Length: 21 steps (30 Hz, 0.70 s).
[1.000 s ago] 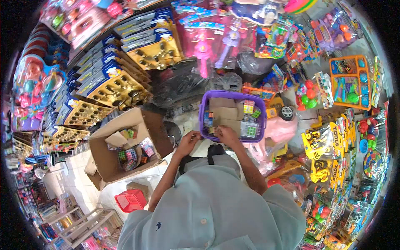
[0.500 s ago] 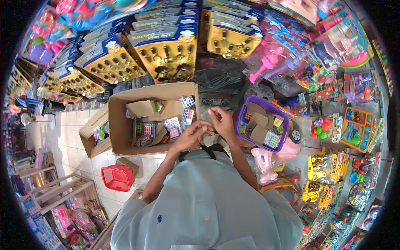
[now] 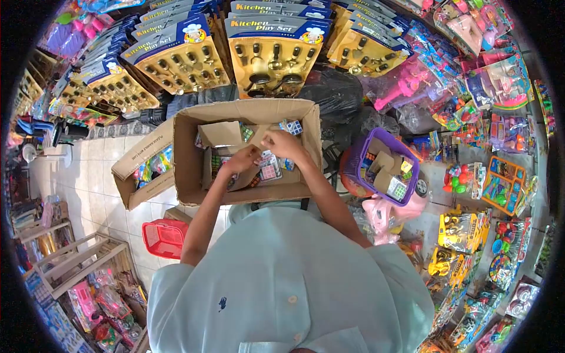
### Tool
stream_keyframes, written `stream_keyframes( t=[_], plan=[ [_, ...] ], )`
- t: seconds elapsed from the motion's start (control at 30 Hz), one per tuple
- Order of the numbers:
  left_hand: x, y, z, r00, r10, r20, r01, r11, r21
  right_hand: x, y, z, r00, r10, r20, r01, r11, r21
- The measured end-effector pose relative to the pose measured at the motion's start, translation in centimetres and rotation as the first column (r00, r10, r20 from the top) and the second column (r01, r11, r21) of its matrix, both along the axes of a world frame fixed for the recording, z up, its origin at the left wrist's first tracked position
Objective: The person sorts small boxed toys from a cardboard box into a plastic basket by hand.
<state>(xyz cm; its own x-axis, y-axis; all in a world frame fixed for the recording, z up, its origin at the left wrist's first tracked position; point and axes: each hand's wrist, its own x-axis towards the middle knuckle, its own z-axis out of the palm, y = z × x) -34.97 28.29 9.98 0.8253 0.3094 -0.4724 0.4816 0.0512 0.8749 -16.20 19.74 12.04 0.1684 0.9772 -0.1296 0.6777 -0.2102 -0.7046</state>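
Observation:
My left hand (image 3: 241, 161) is over the middle of an open cardboard box (image 3: 244, 108), its fingers curled inward. Close beside it, my right hand (image 3: 281, 145) has its fingertips bent together near the left fingers. Anything between the fingers is too small or hidden to make out. Inside the box lie several packaged puzzle cubes, among them a pink-and-white one (image 3: 268, 172) below the right hand and a blue-and-white one (image 3: 291, 127) at the far right corner. A loose cardboard piece (image 3: 219, 134) rests towards the back left.
A purple basket (image 3: 376, 189) with cubes and cardboard pieces stands to the right. On the left are a smaller box (image 3: 154, 191) of colourful packets and a red basket (image 3: 158, 242). Kitchen play set packs (image 3: 275, 56) line the back; bagged toys (image 3: 464, 232) crowd the right.
Both hands have moved from the gap between the box and the purple basket to over the cardboard box. The camera view has shifted, so the box appears further right.

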Motion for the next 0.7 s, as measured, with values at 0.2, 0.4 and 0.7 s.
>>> stream_keyframes(
  t=[0.2, 0.4, 0.7],
  plan=[
    [0.7, 0.6, -7.8, 0.865, -0.485, -0.126, 0.496, 0.793, 0.352, -2.7, 1.1, -7.5, 0.906, 0.419, 0.058, -0.307, 0.746, -0.591],
    [-1.0, -0.5, -9.7, 0.775, -0.571, -0.269, 0.623, 0.625, 0.470, -3.9, -0.9, -11.6, 0.876, 0.481, -0.050, -0.349, 0.557, -0.753],
    [-1.2, -0.9, -10.7, 0.834, -0.233, -0.499, 0.539, 0.538, 0.649, -3.2, -4.6, -10.7, 0.844, 0.529, 0.085, -0.425, 0.757, -0.497]
  ],
)
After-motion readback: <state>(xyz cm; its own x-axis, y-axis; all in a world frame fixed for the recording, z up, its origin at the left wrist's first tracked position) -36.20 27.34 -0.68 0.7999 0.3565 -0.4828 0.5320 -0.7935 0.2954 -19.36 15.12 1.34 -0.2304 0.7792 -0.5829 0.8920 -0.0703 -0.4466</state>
